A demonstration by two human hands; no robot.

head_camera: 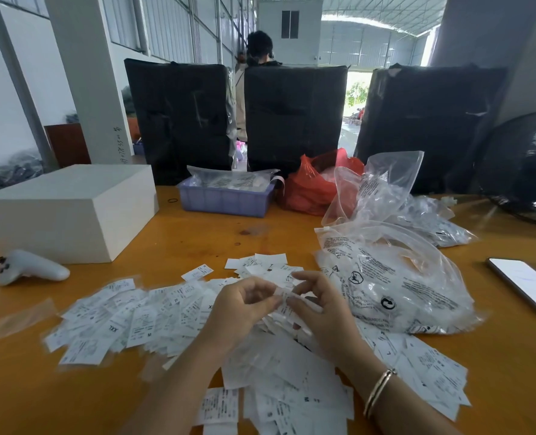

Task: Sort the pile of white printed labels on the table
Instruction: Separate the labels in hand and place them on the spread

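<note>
1. White labels (153, 315) sprawl across the table (197, 237), six o'clock.
2. Left hand (240, 304) and right hand (320, 304) both pinch one label (284, 296), lifted clear, probably to read its size.

A bright, shed-like hall is seen beyond an orange wooden bench (197, 233).

White panelled walls (172, 29) and a grey column (87, 76) are lit by daylight from a translucent arched roof (382, 11). Three black wrapped bales (295, 114) are stood along the far edge, a black fan (524, 164) at the right, and an open doorway (354, 92) with greenery behind.
</note>
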